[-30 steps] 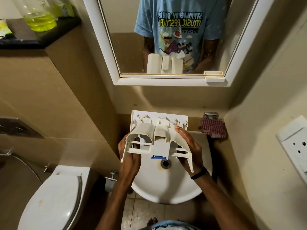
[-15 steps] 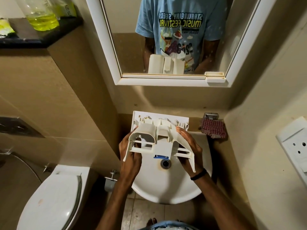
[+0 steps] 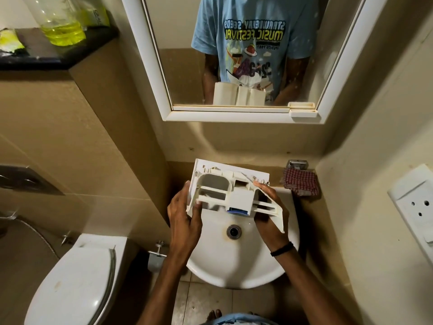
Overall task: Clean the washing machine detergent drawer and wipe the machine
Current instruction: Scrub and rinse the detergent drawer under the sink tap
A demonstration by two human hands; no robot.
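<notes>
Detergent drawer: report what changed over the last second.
The detergent drawer tipped, its near end lifting clear of the drain and drifting slightly right. The left hand regripped on the left edge. The right hand keeps its hold; the sink and checked cloth stayed put.

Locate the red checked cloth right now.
In the head view, the red checked cloth lies at the back right corner of the sink, beside a metal fitting and right of the held detergent drawer.

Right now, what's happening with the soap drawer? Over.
Left hand and right hand both grip the detergent drawer by its sides. Drawer held above the washbasin. Nothing blocking; checked cloth on the ledge.
</notes>
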